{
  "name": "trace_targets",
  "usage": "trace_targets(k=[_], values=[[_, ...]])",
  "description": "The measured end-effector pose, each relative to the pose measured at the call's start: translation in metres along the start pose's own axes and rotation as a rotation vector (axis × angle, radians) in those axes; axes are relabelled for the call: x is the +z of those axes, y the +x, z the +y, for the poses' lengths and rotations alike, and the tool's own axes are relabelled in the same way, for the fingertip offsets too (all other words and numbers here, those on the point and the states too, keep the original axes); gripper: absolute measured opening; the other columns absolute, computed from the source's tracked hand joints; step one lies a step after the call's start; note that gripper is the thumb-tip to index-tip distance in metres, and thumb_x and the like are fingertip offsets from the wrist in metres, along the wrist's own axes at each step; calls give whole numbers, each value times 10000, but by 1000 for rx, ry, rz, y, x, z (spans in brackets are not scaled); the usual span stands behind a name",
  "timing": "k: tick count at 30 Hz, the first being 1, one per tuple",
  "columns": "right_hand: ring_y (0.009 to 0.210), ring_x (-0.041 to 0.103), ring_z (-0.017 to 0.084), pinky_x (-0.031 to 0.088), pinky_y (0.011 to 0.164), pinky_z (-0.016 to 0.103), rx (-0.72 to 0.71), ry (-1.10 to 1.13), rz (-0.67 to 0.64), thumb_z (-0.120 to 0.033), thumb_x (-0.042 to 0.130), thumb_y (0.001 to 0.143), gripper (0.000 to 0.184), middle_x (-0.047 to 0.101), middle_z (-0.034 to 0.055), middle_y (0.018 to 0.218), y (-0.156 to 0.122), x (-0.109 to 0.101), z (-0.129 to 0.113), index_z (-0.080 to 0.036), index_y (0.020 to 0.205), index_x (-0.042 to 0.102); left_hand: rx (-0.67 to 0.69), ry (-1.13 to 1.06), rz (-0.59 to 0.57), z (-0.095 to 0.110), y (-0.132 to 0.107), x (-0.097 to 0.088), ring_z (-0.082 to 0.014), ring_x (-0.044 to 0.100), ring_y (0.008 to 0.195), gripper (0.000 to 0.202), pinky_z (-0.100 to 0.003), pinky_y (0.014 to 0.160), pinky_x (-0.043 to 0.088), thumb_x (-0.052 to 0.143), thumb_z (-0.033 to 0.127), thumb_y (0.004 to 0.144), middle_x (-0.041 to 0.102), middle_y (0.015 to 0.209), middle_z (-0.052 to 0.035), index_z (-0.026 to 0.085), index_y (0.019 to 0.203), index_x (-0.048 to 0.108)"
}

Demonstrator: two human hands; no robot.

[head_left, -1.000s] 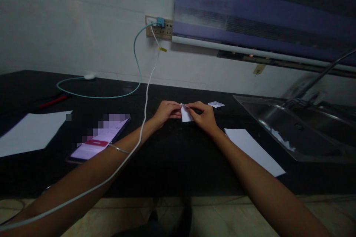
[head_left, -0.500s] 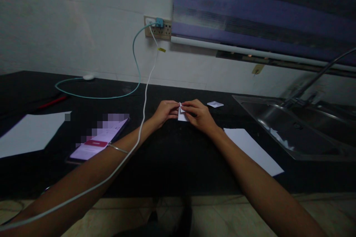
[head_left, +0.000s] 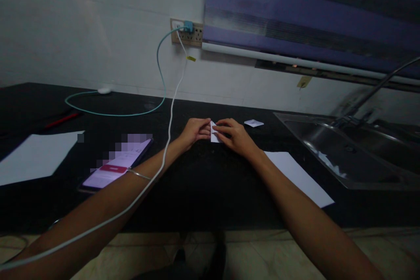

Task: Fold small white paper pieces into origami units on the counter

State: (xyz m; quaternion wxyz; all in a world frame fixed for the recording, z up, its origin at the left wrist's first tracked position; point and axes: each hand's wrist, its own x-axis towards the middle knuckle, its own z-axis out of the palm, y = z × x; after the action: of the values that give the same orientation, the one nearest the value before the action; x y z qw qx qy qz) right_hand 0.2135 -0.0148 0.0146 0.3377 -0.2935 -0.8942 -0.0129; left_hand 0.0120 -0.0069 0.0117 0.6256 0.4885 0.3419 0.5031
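A small folded piece of white paper (head_left: pixel 215 138) lies between my hands over the dark counter. My left hand (head_left: pixel 196 132) pinches its left edge, thumb and fingers drawn together. From the other side, the fingers of my right hand (head_left: pixel 232 134) press on its upper right part and hide some of it. Just beyond my right hand rests a second small folded paper (head_left: pixel 253 123), shaped like a flat diamond. Under my right forearm, a white sheet (head_left: pixel 297 178) is partly covered.
At left lie another white sheet (head_left: pixel 41 155) and a phone (head_left: pixel 111 170) with its screen lit, beside my left forearm. A white cable (head_left: pixel 170 124) hangs from the wall socket (head_left: pixel 196 35) across that arm. A metal sink (head_left: pixel 344 151) is set in the counter at right.
The fingers of my right hand have shifted slightly on the folded paper, and its raised flap now looks flatter. My left hand stays nearly in place.
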Motion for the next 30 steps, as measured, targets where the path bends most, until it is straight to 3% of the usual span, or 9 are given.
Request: trace_targets(k=[7, 15, 23, 27, 30], values=[[1125, 607, 243, 512, 988, 466, 17, 26, -21, -354, 589, 976, 269, 666, 99, 1212, 1, -2, -3, -281, 1188, 737, 23, 126, 1, -9, 8, -5, -88, 625, 554, 214, -195, 576, 518, 757, 312, 831, 703, 678, -58, 132, 727, 706], [1092, 634, 232, 510, 976, 455, 70, 116, 71, -329, 639, 939, 215, 684, 93, 1167, 2, 5, -4, -253, 1098, 763, 55, 206, 0, -10, 11, -6, -107, 661, 608, 161, -208, 596, 536, 720, 260, 853, 707, 697, -48, 127, 763, 705], [1040, 651, 228, 537, 900, 416, 94, 209, 153, -323, 699, 879, 245, 719, 80, 1103, 3, 6, -6, -229, 1105, 713, 36, 186, 0, -10, 11, -4, -98, 666, 591, 126, -200, 602, 548, 708, 214, 870, 702, 695, -36, 117, 792, 693], [1066, 649, 236, 529, 934, 438, 79, 198, 161, -253, 676, 862, 234, 711, 84, 1118, 2, 4, -5, -222, 1093, 702, 51, 126, -65, -12, 12, -6, -128, 708, 682, 157, -231, 668, 581, 720, 272, 875, 730, 766, -58, 115, 870, 710], [1088, 648, 246, 519, 970, 456, 45, 180, 162, -292, 728, 834, 300, 711, 97, 1146, 2, 2, -5, -208, 1121, 699, 41, 151, -50, -11, 11, -6, -116, 689, 640, 164, -221, 653, 576, 756, 258, 846, 724, 739, -58, 102, 832, 707]])
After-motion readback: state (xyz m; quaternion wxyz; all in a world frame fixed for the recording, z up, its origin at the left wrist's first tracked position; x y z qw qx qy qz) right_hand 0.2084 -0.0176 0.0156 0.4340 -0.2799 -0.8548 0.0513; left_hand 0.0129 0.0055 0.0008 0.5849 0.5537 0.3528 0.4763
